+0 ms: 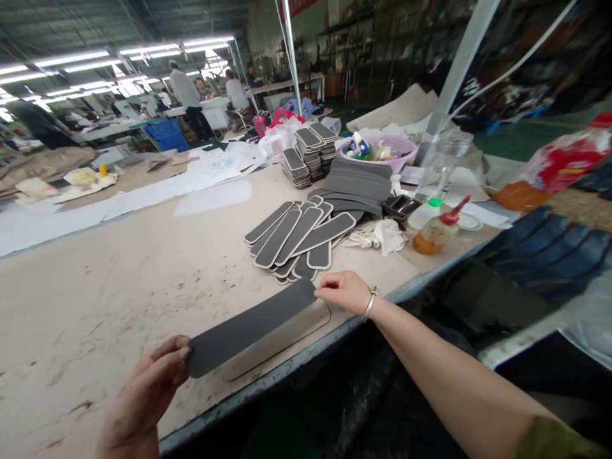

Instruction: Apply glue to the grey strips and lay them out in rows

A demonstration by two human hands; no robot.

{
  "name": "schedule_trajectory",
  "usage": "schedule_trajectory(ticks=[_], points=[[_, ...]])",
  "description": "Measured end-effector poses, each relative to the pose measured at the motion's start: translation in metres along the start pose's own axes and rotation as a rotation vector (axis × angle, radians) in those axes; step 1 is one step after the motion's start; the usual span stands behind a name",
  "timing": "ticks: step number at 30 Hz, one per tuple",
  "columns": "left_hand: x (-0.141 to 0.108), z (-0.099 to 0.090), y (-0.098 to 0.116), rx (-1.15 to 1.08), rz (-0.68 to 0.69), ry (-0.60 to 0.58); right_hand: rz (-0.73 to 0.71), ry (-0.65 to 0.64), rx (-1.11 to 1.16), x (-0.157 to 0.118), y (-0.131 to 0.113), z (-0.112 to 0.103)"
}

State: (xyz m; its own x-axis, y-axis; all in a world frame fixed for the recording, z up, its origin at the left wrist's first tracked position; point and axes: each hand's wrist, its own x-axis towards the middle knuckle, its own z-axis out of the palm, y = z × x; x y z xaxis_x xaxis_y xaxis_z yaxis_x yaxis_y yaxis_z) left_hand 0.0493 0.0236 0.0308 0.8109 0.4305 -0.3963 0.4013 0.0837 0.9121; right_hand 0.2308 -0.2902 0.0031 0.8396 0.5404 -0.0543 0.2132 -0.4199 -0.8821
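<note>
Stretched between my two hands is a long dark grey strip [258, 325] with rounded corners. My left hand [155, 376] pinches its near left end between thumb and fingers. At the far right end, my right hand [345, 292] grips a corner with closed fingertips. Below the strip, partly covered by it, a pale beige rounded panel [282, 341] lies flat near the table edge. Just beyond my right hand spreads a loose pile of dark panels with pale borders [301, 236].
Behind the pile are plain dark strips [358, 185], neat stacks of bordered panels [310, 150] and a lilac basin [404, 150]. To the right stand a red-capped glue bottle [433, 236], a crumpled white cloth [382, 237] and a large tilted bottle [549, 169]. People work in the background.
</note>
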Motion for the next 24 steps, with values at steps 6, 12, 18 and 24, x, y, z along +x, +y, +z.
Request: schedule_trajectory(ticks=[6,12,18,24], points=[[0.031,-0.012,-0.036,0.217,-0.201,-0.177,0.071,-0.152,-0.406,-0.001,0.014,0.005],[0.029,0.0,-0.039,0.446,-0.203,-0.253,0.138,-0.211,-0.547,0.003,0.016,0.007],[0.031,0.006,-0.042,0.559,-0.218,-0.204,0.182,-0.259,-0.612,0.003,0.012,0.007],[0.028,0.012,-0.037,0.586,-0.223,-0.18,0.161,-0.295,-0.618,0.004,0.014,0.006]])
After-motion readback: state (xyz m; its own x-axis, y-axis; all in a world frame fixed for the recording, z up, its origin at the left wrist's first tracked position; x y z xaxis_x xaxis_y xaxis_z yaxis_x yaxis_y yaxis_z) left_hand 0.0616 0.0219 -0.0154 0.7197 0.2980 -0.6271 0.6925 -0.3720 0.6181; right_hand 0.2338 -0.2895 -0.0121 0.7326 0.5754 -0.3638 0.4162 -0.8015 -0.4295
